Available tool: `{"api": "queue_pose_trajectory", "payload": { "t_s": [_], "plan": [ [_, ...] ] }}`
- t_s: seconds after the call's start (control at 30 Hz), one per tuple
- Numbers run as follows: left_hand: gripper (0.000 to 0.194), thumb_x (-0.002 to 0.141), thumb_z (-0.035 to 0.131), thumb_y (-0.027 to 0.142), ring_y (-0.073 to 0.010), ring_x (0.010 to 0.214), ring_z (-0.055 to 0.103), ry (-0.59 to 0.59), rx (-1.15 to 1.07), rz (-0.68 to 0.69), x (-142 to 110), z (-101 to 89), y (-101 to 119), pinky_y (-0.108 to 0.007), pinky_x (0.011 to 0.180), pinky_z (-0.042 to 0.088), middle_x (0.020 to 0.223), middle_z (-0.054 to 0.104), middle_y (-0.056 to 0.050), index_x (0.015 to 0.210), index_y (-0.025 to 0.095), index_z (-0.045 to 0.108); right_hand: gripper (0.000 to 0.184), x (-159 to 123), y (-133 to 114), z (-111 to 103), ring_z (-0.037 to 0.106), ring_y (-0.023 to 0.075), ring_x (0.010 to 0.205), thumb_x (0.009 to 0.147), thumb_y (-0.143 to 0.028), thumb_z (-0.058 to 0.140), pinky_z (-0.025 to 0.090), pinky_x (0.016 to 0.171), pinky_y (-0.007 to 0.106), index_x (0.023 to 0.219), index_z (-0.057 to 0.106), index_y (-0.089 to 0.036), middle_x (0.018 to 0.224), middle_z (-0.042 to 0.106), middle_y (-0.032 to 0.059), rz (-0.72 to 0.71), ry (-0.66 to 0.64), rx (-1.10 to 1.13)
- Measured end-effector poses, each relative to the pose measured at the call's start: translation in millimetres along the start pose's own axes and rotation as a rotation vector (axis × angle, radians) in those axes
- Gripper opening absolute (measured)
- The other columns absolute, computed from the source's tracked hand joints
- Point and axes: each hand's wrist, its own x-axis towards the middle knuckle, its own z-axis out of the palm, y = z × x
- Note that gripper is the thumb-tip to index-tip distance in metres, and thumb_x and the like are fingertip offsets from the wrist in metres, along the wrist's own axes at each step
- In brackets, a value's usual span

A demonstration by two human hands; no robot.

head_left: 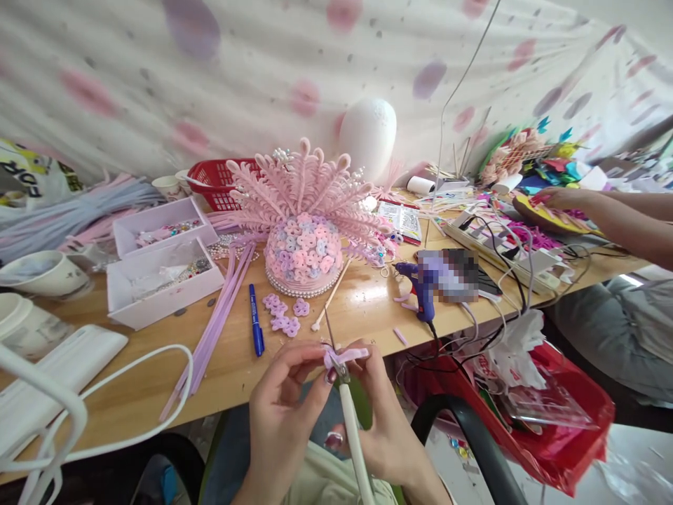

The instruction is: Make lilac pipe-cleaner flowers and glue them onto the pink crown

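Observation:
Above my lap at the table edge, my left hand point(287, 400) pinches a short lilac pipe cleaner point(352, 355) between thumb and fingertips. My right hand point(389, 428) is closed around a white-handled hand tool point(353, 435) with a metal head, pliers or scissors. That head meets the pipe cleaner between my hands. Beyond them, small lilac pipe-cleaner flowers point(284, 324) lie on the wood beside a blue marker point(256, 320). Behind these stands a dome of pastel flowers point(303, 254), with a pearl trim at its base and pink feathery plumes point(302, 179) fanning up behind.
Lilac pipe cleaners point(223, 315) and white boxes of beads point(165, 284) lie left. A purple glue gun point(423, 291) and a power strip point(505, 256) with cables stand right. Another person's hand point(570, 198) reaches over a yellow item. A red bag point(557, 421) sits below.

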Motion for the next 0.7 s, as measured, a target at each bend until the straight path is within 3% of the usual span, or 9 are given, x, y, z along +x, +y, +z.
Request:
{"api": "queue_pose_trajectory", "payload": {
  "t_s": [0.1, 0.23, 0.4, 0.53, 0.7],
  "plan": [
    [0.004, 0.081, 0.077, 0.020, -0.0179, 0.091, 0.071, -0.076, 0.132, 0.161, 3.9, -7.5, -2.3, -0.023, 0.080, 0.060, 0.093, 0.073, -0.003, 0.083, 0.023, 0.077, 0.057, 0.5, 0.2, -1.7, 0.057, 0.0235, 0.097, 0.074, -0.047, 0.084, 0.048, 0.087, 0.033, 0.115, 0.050, -0.026, 0.107, 0.057, 0.0034, -0.001, 0.010, -0.008],
    [0.015, 0.084, 0.072, 0.011, -0.0145, 0.088, 0.071, -0.162, 0.244, 0.290, 10.0, -13.3, -4.5, -0.018, 0.075, 0.058, 0.092, 0.073, -0.001, 0.085, 0.025, 0.076, 0.049, -1.4, 3.9, -2.2, 0.056, 0.0228, 0.099, 0.077, -0.036, 0.082, 0.047, 0.089, 0.032, 0.115, 0.051, -0.028, 0.107, 0.056, 0.0025, -0.016, 0.031, -0.004],
    [0.018, 0.085, 0.070, 0.007, -0.0140, 0.084, 0.069, -0.234, 0.240, 0.384, 22.4, 1.6, -10.9, -0.018, 0.072, 0.056, 0.088, 0.071, 0.000, 0.084, 0.024, 0.073, 0.034, -3.5, 10.2, -9.8, 0.057, 0.0182, 0.086, 0.083, -0.020, 0.074, 0.049, 0.080, 0.028, 0.110, 0.054, -0.027, 0.100, 0.057, 0.0009, -0.007, 0.159, 0.029],
    [0.016, 0.089, 0.065, 0.008, -0.0159, 0.082, 0.067, -0.360, 0.302, 0.422, 36.5, 15.5, -16.9, -0.022, 0.072, 0.055, 0.087, 0.068, -0.002, 0.084, 0.022, 0.072, 0.031, -1.6, 10.4, -25.3, 0.058, 0.0174, 0.078, 0.077, -0.021, 0.079, 0.051, 0.071, 0.025, 0.100, 0.059, -0.025, 0.093, 0.058, 0.0002, 0.036, 0.266, 0.030],
    [0.022, 0.092, 0.058, 0.004, -0.0157, 0.084, 0.063, -0.466, 0.397, 0.515, 47.5, 17.0, -20.6, -0.023, 0.074, 0.053, 0.088, 0.060, -0.002, 0.089, 0.022, 0.070, 0.031, 2.4, 9.8, -35.7, 0.058, 0.0168, 0.078, 0.074, -0.021, 0.084, 0.051, 0.071, 0.025, 0.097, 0.063, -0.024, 0.089, 0.058, -0.0001, 0.021, 0.300, 0.024]
  ]
}}
